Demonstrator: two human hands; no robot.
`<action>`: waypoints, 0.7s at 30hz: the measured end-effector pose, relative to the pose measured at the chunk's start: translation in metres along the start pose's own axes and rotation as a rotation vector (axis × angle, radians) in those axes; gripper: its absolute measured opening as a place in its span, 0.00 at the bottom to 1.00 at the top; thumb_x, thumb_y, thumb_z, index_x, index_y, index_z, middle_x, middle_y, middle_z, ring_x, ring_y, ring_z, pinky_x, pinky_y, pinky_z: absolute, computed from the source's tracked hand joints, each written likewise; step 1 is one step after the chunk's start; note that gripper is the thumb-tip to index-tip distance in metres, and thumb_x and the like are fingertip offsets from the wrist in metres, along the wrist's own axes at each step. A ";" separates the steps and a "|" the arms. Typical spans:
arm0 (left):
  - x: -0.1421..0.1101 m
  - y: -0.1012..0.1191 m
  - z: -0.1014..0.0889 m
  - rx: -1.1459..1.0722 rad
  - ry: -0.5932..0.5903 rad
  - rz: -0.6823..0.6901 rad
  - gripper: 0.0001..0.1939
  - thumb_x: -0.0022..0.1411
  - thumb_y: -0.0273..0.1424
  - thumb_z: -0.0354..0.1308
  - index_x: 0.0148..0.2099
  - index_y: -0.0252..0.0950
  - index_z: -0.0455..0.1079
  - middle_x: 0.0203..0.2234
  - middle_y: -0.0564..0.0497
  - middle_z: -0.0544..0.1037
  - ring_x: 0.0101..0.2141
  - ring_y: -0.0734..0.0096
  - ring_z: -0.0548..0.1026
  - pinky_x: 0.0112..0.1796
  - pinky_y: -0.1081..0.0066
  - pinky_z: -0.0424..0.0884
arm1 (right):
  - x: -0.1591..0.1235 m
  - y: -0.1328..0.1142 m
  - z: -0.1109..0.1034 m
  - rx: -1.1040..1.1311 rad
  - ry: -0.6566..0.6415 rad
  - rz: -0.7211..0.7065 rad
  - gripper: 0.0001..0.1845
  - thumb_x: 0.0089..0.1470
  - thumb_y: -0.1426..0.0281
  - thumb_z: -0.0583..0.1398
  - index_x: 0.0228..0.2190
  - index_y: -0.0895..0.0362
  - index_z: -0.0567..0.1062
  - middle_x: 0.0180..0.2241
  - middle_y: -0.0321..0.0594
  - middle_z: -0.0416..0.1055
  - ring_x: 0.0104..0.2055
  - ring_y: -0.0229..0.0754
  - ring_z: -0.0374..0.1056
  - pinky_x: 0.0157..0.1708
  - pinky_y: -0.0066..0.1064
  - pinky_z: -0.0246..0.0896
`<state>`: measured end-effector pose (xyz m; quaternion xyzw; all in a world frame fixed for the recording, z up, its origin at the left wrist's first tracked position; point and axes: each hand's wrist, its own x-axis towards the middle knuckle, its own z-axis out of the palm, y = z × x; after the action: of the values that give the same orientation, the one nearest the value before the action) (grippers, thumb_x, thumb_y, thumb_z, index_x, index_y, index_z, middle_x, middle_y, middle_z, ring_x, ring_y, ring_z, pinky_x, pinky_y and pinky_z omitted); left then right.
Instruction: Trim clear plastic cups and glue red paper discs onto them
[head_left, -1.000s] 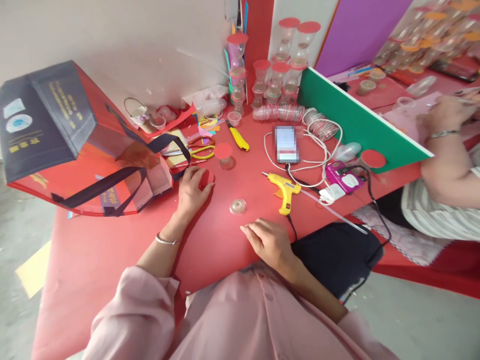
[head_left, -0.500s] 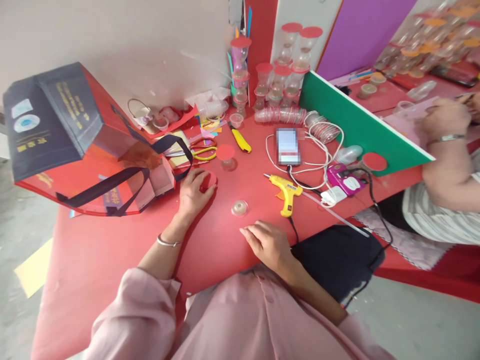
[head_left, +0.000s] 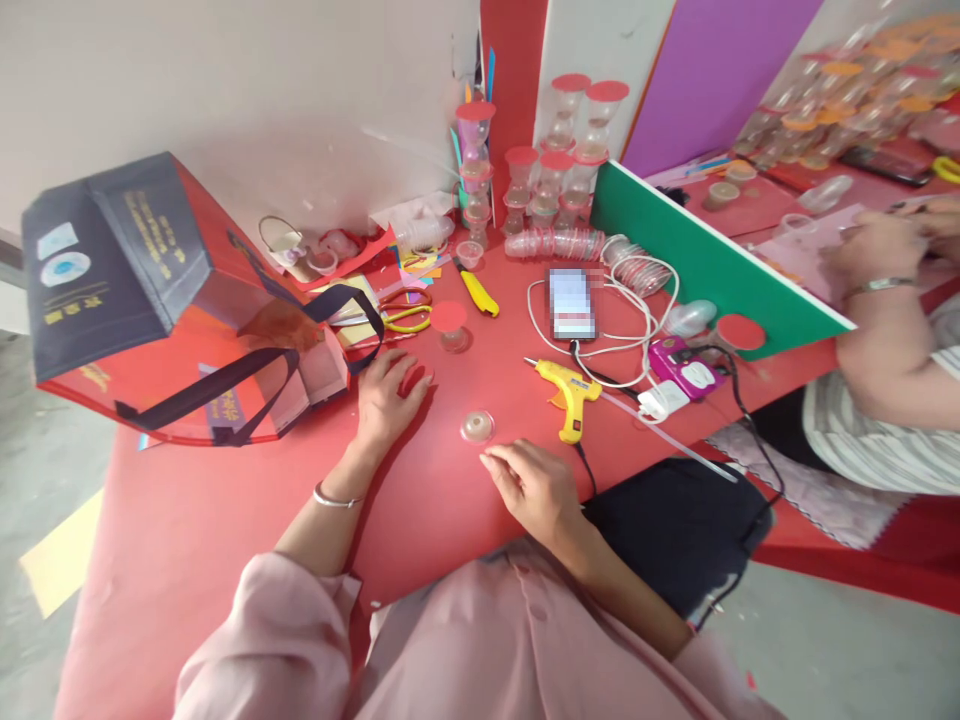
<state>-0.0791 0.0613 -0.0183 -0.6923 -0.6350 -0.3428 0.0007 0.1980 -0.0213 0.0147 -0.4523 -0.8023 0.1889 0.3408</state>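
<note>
My left hand [head_left: 386, 402] rests on the red table, palm down, its fingers apart and slightly bent; the surface under its palm is hidden. My right hand [head_left: 536, 488] lies near the front edge with fingers curled and thumb against them; nothing shows in its grip. Just beyond its fingertips stands a small clear plastic cup [head_left: 477, 426] with pale contents. Farther back, past the left fingertips, is a clear cup piece topped by a red disc [head_left: 449, 318]. To the right of the small cup lies a yellow hot glue gun [head_left: 571, 397].
A dark-and-red bag [head_left: 135, 300] stands at left, its straps near my left hand. Scissors [head_left: 407, 317], a yellow cutter [head_left: 480, 294], a phone [head_left: 571, 303] with white cable and a purple power adapter [head_left: 686, 368] lie behind. A green board [head_left: 712, 260] separates a co-worker's hands [head_left: 874, 250].
The view has tilted slightly. A red disc edge seen between my left thumb and fingers before is no longer distinct. My right hand has barely moved, and the small cup stays put.
</note>
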 end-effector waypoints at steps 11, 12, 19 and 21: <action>-0.002 -0.001 0.004 0.043 -0.049 0.028 0.19 0.63 0.41 0.66 0.54 0.40 0.77 0.57 0.40 0.76 0.57 0.49 0.74 0.58 0.50 0.69 | 0.033 0.001 0.023 -0.147 -0.115 0.136 0.40 0.58 0.62 0.68 0.67 0.52 0.61 0.55 0.50 0.74 0.54 0.55 0.73 0.44 0.41 0.72; -0.002 -0.002 0.003 0.060 -0.056 0.036 0.21 0.61 0.43 0.67 0.54 0.41 0.76 0.59 0.40 0.75 0.58 0.47 0.73 0.58 0.49 0.68 | 0.035 0.001 0.026 -0.161 -0.130 0.144 0.38 0.60 0.63 0.67 0.67 0.52 0.62 0.54 0.50 0.75 0.52 0.54 0.74 0.42 0.40 0.72; 0.001 -0.007 0.003 0.128 -0.060 0.014 0.19 0.63 0.39 0.64 0.55 0.40 0.76 0.58 0.40 0.76 0.56 0.48 0.75 0.55 0.53 0.71 | 0.066 -0.001 0.036 -0.152 -0.137 0.127 0.34 0.62 0.64 0.64 0.67 0.52 0.63 0.49 0.48 0.77 0.48 0.51 0.74 0.42 0.36 0.70; 0.002 -0.010 0.003 0.137 -0.050 -0.001 0.17 0.64 0.37 0.62 0.53 0.40 0.76 0.55 0.41 0.78 0.53 0.51 0.77 0.53 0.55 0.72 | 0.083 -0.002 0.042 -0.170 -0.145 0.119 0.34 0.63 0.64 0.64 0.67 0.52 0.63 0.50 0.49 0.76 0.49 0.51 0.74 0.42 0.37 0.69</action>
<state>-0.0860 0.0660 -0.0243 -0.6986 -0.6572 -0.2810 0.0321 0.1369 0.0487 0.0175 -0.5117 -0.8095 0.1724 0.2306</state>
